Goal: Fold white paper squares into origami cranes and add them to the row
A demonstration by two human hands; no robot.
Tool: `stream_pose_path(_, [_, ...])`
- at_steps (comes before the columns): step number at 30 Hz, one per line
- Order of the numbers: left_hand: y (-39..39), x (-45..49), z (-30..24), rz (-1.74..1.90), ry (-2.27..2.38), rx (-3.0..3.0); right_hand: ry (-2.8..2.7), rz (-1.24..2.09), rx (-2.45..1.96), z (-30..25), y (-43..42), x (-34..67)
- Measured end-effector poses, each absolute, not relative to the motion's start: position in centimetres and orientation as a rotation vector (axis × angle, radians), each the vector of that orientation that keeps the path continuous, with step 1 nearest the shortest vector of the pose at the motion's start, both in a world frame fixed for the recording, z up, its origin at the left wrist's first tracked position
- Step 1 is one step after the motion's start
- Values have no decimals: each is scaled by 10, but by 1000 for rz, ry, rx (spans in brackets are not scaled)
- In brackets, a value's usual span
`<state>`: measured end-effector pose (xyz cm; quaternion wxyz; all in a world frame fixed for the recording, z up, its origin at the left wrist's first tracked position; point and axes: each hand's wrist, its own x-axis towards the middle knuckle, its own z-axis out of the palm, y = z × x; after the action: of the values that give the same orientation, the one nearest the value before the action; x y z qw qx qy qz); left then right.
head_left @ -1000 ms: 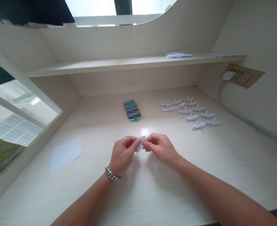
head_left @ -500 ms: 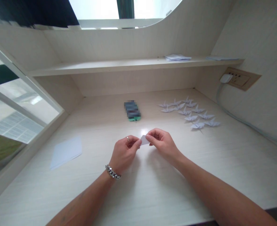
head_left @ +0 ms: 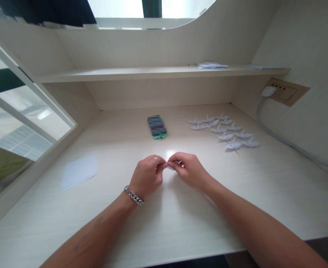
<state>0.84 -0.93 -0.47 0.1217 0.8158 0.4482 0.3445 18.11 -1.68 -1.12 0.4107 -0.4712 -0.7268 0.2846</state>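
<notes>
A small folded piece of white paper (head_left: 170, 168) is pinched between my two hands above the desk, mostly covered by my fingers. My left hand (head_left: 149, 174), with a ring and a chain bracelet, grips its left side between thumb and forefinger. From the right, my right hand (head_left: 188, 169) pinches it too, and the fingertips of both hands meet. Beyond them to the right stand several folded white paper cranes (head_left: 225, 137) in a loose cluster. A flat sheet of white paper (head_left: 79, 172) lies on the desk to the left.
A blurred dark object with a green edge (head_left: 158, 128) lies behind my hands. Folded papers (head_left: 212, 65) rest on the shelf (head_left: 125, 74). At the right, a white plug (head_left: 269, 91) sits in the wall socket, its cable (head_left: 286, 143) running along the desk's side.
My fingertips have come together over the paper, so less of it shows. My left hand has turned, with its knuckles now higher. The view has tilted slightly downward.
</notes>
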Motion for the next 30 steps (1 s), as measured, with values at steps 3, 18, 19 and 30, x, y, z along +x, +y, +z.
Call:
stream_pose_path(3, [-9, 10, -6, 1009, 1333, 2331, -1867, 547, -1241, -13, -19, 180])
stream_pose_path(18, [1, 3, -11, 994, 1355, 2342, -1834, 556, -1279, -23, -12, 176])
stream_pose_path(19, [1, 2, -12, 996, 1350, 2372, -1851, 563, -1279, -23, -12, 176])
stream_pose_path(30, [-5, 10, -13, 955, 1265, 2533, -2111, 347, -1310, -15, -22, 181])
